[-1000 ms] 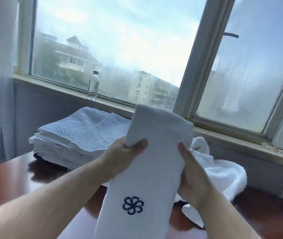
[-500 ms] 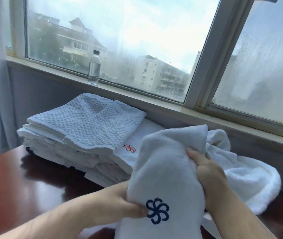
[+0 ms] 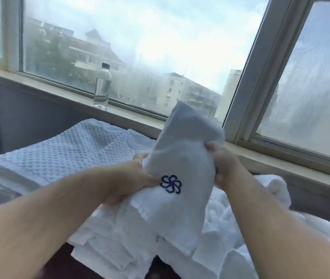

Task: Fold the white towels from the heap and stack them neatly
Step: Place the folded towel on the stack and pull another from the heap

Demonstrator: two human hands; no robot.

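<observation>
Between the stack at 9 o'clock and the heap at 4 o'clock, the towel has come down lower than before, its sides pinched by the left hand and right hand, so it looks ready to stack.

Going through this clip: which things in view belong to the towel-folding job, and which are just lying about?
Part of the job:
- folded towel with blue logo, gripped by left hand and right hand
- stack of folded towels
- loose towel heap

Just lying about:
- water bottle, upright on the window sill
</observation>
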